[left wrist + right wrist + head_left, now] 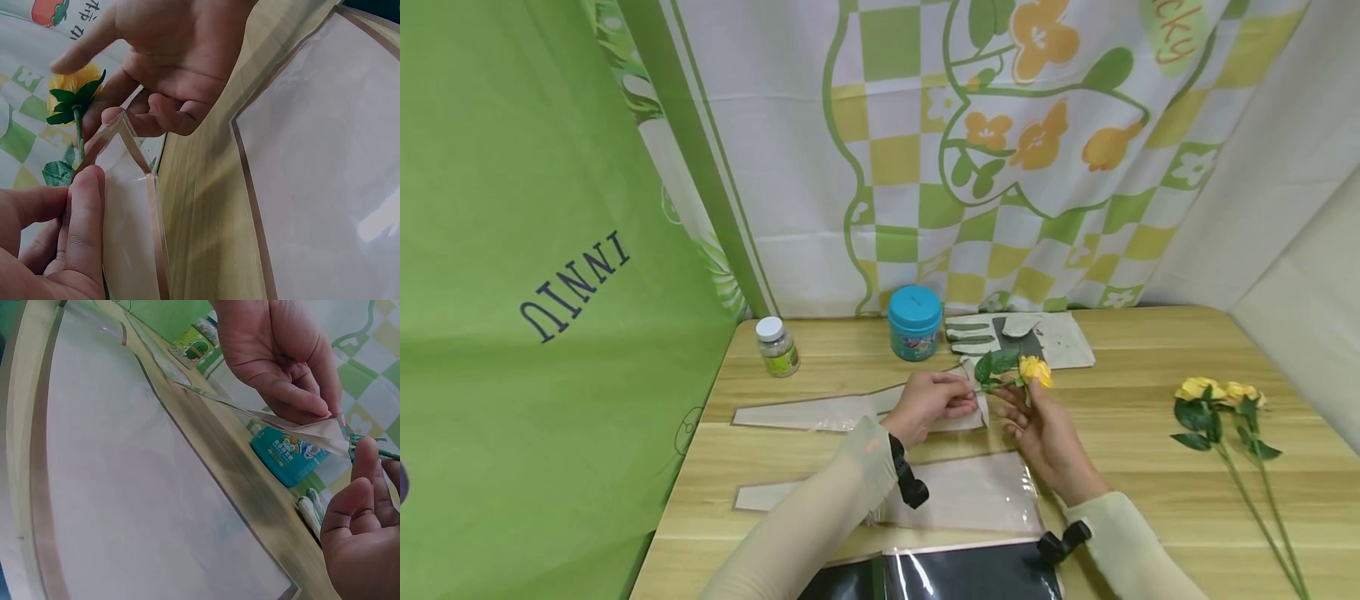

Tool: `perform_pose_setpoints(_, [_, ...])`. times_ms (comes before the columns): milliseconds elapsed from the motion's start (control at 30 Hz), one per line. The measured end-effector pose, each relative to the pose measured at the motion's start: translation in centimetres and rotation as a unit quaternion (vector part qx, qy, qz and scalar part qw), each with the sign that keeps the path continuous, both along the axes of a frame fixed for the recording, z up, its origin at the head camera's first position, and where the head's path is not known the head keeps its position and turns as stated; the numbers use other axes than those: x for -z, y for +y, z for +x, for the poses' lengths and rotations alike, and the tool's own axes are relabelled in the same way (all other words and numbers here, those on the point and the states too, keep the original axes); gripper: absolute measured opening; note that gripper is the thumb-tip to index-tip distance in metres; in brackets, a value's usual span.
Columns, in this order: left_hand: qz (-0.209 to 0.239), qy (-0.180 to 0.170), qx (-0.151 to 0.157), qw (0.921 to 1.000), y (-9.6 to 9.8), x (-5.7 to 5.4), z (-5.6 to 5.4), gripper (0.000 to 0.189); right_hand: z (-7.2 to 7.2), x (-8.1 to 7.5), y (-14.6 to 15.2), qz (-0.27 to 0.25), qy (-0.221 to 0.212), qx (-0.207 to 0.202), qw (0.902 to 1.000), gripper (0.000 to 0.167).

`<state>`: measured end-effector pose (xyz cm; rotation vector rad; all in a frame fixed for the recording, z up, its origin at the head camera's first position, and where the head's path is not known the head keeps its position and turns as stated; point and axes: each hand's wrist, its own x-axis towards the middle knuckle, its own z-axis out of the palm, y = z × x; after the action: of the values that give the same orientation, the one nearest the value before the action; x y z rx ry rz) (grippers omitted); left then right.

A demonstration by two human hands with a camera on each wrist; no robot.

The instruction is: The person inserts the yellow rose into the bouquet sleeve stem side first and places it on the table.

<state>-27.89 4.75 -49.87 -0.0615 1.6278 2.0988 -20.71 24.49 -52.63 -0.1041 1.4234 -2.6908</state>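
A yellow artificial rose (1035, 371) with green leaves (997, 363) has its stem running into the mouth of a clear, brown-edged flower sleeve (128, 206). My left hand (931, 404) pinches the sleeve at its mouth, beside the stem. My right hand (1051, 437) holds the rose near its head; in the left wrist view the thumb lies over the bloom and the other fingers curl behind the stem and sleeve tip. Below my hands, a second flat sleeve (958, 492) lies on the table.
Two more yellow roses (1219, 390) lie at the right. Along the back stand a white-capped jar (779, 348) and a blue tub (914, 325), with work gloves (1063, 340) beside them. A black glossy sheet (973, 572) lies at the front of the wooden table (1131, 358).
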Motion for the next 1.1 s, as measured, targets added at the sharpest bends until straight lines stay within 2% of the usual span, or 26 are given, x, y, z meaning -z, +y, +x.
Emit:
perform_pose_setpoints(100, [0.0, 0.004, 0.006, 1.0, -0.01, -0.08, -0.04, 0.011, -0.14, 0.13, 0.43, -0.021, 0.015, -0.028, 0.9993, 0.07])
perform_pose_setpoints(200, [0.002, 0.005, 0.009, 0.9999, 0.0, -0.1, -0.05, 0.011, -0.15, 0.13, 0.64, -0.039, 0.018, -0.038, 0.9983, 0.076])
perform_pose_setpoints(367, [0.003, 0.006, 0.014, 0.9999, -0.06, -0.1, 0.02, 0.009, -0.03, -0.19, 0.49, -0.034, 0.009, -0.034, 0.9988, 0.073])
perform_pose_setpoints(567, [-0.003, 0.012, 0.018, 0.9998, -0.12, -0.29, 0.08, 0.011, -0.12, -0.42, 0.48, 0.01, -0.003, -0.038, 0.9992, 0.069])
perform_pose_setpoints(733, [0.004, 0.002, 0.006, 1.0, -0.18, -0.82, 0.06, 0.011, -0.09, -0.41, 0.58, 0.029, -0.002, -0.037, 0.9989, 0.065])
perform_pose_setpoints(900, [-0.003, 0.006, 0.016, 0.9998, -0.24, -1.02, -0.05, 0.011, -0.06, -0.24, 0.6, 0.039, 0.012, -0.028, 0.9988, 0.061])
perform_pose_setpoints(1100, [-0.024, 0.016, 0.028, 0.9992, -0.17, -0.82, -0.02, 0.009, -0.15, -0.15, 0.65, 0.064, 0.021, -0.06, 0.9959, 0.057])
